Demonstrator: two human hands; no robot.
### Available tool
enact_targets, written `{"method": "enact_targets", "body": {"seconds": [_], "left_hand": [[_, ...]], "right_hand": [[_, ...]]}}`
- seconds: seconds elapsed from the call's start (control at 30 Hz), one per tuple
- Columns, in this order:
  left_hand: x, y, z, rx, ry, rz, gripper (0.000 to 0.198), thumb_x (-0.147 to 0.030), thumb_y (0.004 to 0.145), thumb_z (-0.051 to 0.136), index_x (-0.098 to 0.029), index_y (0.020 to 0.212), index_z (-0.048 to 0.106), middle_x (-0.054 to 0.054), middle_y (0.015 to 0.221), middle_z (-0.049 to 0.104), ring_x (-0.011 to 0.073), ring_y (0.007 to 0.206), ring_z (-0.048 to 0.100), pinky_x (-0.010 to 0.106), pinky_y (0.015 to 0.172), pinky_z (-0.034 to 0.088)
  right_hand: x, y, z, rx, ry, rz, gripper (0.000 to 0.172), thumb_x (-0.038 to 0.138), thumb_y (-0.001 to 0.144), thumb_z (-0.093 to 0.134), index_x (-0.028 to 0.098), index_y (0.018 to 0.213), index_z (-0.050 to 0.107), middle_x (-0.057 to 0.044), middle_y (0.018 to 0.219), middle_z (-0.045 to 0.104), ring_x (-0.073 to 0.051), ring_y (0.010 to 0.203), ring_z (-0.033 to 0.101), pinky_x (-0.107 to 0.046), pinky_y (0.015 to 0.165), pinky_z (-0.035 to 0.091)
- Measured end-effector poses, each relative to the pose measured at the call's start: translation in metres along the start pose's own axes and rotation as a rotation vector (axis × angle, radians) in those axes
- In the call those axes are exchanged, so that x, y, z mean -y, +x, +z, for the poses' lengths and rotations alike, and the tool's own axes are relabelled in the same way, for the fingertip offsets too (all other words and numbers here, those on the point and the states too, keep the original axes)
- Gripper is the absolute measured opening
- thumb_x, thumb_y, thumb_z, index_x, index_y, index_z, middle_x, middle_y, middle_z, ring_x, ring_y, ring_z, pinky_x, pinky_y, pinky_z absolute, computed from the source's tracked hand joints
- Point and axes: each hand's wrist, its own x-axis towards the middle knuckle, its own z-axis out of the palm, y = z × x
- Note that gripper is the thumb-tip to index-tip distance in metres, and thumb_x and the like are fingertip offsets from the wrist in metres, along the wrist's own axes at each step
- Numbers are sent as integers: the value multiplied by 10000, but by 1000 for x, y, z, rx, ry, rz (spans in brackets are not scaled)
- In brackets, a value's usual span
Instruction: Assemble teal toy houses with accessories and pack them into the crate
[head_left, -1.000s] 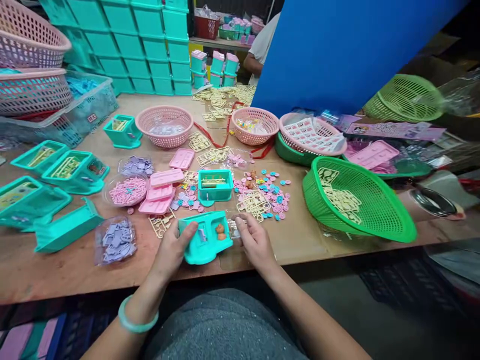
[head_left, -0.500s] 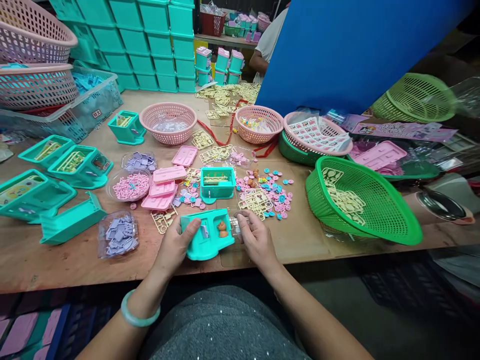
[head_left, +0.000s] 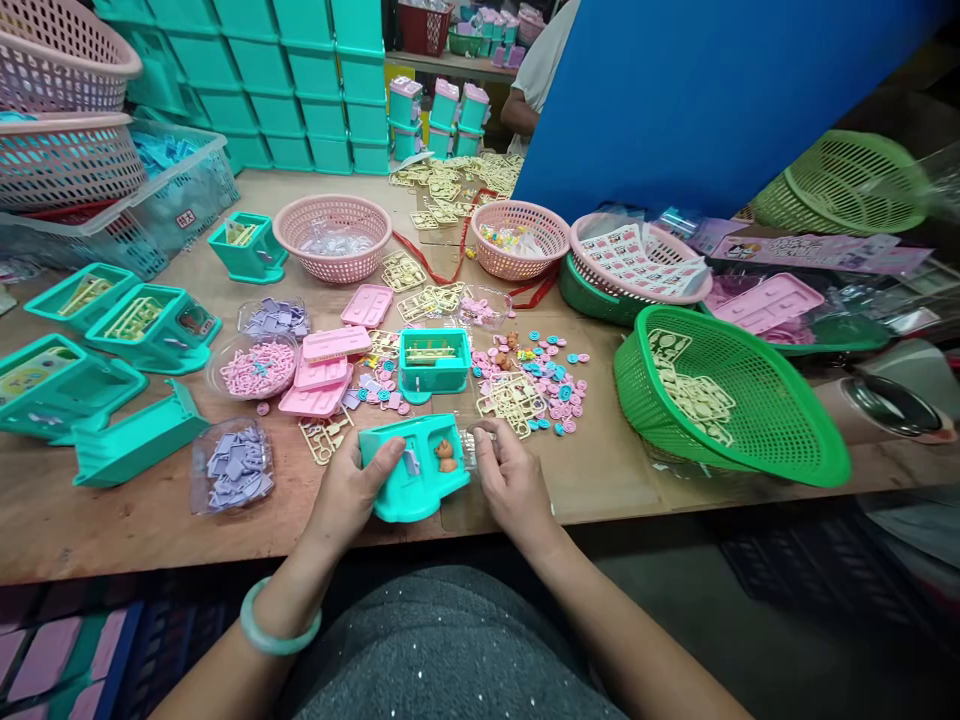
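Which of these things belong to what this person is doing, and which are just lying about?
Apparently in use:
turquoise box, in the left hand
brown bear figure on it
clear plastic piece, in the right hand

Seemingly unrelated:
blue panel
dark-topped container
light-green basket

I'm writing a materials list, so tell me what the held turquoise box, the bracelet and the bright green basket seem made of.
Turquoise box: likely hard moulded plastic, satin finish; one even colour, thin crisp walls.
Bracelet: smooth, glossy, pale green; perhaps stone, glass or resin, cannot tell which.
Bright green basket: probably plastic, faintly shiny; saturated colour, regular moulded holes.
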Motion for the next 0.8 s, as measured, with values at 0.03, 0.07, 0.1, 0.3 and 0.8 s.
{"method": "enact_targets", "body": {"seconds": [0.03,0.07,0.1,0.3,0.8], "left_hand": [[-1,-1,1,-1,4,5,633,-705,677,765,-172,971,592,11,850,674,172,754,612,273,666,503],[-2,-1,1,-3,6,7,631,-705,679,763,-173,971,591,10,850,671,171,755,608,273,668,502],[-2,-2,2,-7,9,7,629,-707,680,761,-174,968,589,8,847,667,170,752,603,272,666,500],[1,-1,1,-10,1,2,659,-716,681,753,-176,1017,582,21,895,675,191,797,614,294,696,515],[4,4,-3,-31,-14,-40,672,-743,656,750,-164,962,596,20,850,666,177,753,607,286,669,505]], "right_hand": [[1,1,0,-1,-23,-14,237,365,1012,423,206,969,593,-10,703,640,-150,578,582,-254,561,394],[2,1,-1,0,-38,-26,229,354,1012,417,208,964,587,-12,704,642,-152,577,583,-256,561,391],[2,1,-1,3,-45,-36,222,346,1011,414,210,961,582,-12,704,643,-153,576,584,-257,562,389],[-4,2,3,31,81,25,221,398,986,471,215,965,594,-14,732,647,-154,616,595,-256,588,424],[-15,5,1,155,553,322,401,577,869,656,217,1027,576,68,595,530,-97,505,467,-209,484,378]]}}
